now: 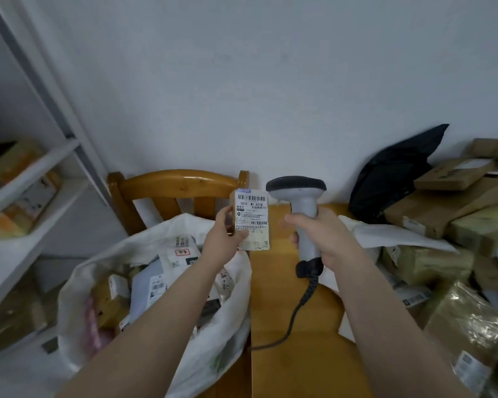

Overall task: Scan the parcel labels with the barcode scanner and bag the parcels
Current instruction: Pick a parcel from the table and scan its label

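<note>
My left hand (224, 234) grips a small parcel (252, 221) upright, its white barcode label facing me. Just to its right, my right hand (321, 235) grips the handle of a grey barcode scanner (301, 201); the scanner's dark head is level with the top of the parcel, and its coiled cable hangs down onto the wooden table (285, 326). Below my left arm stands an open white sack (213, 354) holding several labelled parcels.
A wooden chair (176, 182) stands behind the sack against the wall. Brown cardboard parcels (449, 214) are heaped on the table's right side, with a black bag (391, 173) behind them. A white shelf unit (35, 196) with boxes stands at left.
</note>
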